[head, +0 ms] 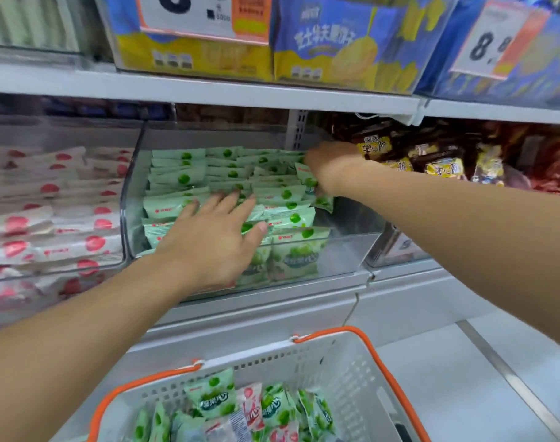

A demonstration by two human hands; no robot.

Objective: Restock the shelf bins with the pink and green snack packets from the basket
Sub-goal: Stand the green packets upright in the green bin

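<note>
A clear shelf bin (342, 250) holds rows of green snack packets (176, 178). My left hand (213, 237) lies flat with straight fingers on the front packets in that bin. My right hand (331, 169) reaches into the bin's back right corner and grips a few green packets (307, 178), its fingers hidden behind them. To the left, another clear bin (122, 218) is stacked with pink packets (49, 218). Below, a white basket (352, 371) with orange handles holds several green packets (213, 397) and a few pink ones (251, 403).
A bin of brown and yellow snack packs (438, 161) stands to the right. The shelf above carries blue and yellow boxes (329, 43) with price cards (192, 14). A grey shelf ledge (272, 314) runs between bins and basket; white floor (463, 378) lies lower right.
</note>
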